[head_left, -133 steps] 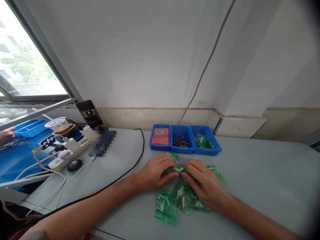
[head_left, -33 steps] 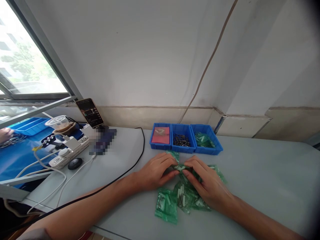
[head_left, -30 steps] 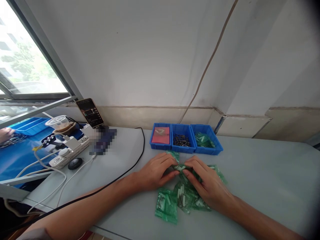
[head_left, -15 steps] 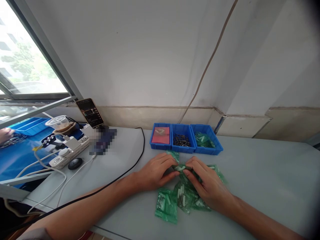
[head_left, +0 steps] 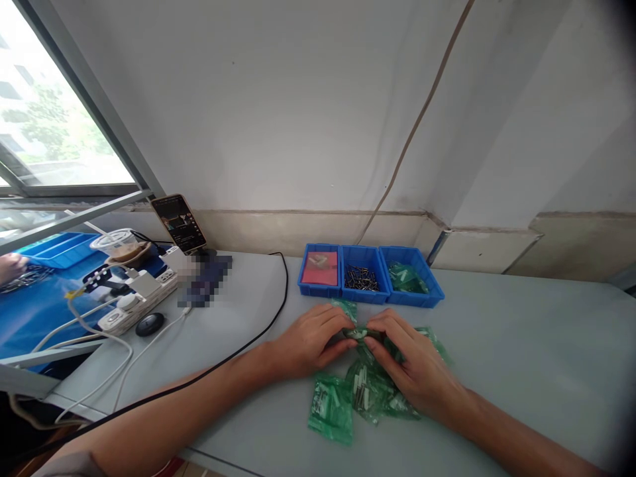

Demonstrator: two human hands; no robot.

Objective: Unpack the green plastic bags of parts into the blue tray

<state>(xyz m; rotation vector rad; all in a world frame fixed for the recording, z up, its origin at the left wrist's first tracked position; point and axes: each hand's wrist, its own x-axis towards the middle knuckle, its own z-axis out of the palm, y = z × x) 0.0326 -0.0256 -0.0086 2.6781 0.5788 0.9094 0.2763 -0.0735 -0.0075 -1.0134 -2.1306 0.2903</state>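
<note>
Between my two hands is a small green plastic bag (head_left: 358, 333), pinched at both ends. My left hand (head_left: 315, 339) grips its left end with thumb and fingers. The right end is held by my right hand (head_left: 415, 358) in the same way. Below them lie more green bags (head_left: 365, 391) with pale and metallic pieces inside, partly under my right hand. A flat green bag (head_left: 330, 409) rests apart at the lower left of this pile. Another bag (head_left: 346, 308) shows behind my left fingers.
Three joined blue bins hold a red card (head_left: 319, 268), dark screws (head_left: 361, 279) and green bags (head_left: 406, 277). A black cable (head_left: 268, 328) crosses my left forearm. Leftward are a mouse (head_left: 150, 324), power strip (head_left: 112, 320), propped phone (head_left: 179, 224) and a person's hand (head_left: 10, 267).
My right fingers have shifted very slightly on the bag. Otherwise the hands and objects look the same.
</note>
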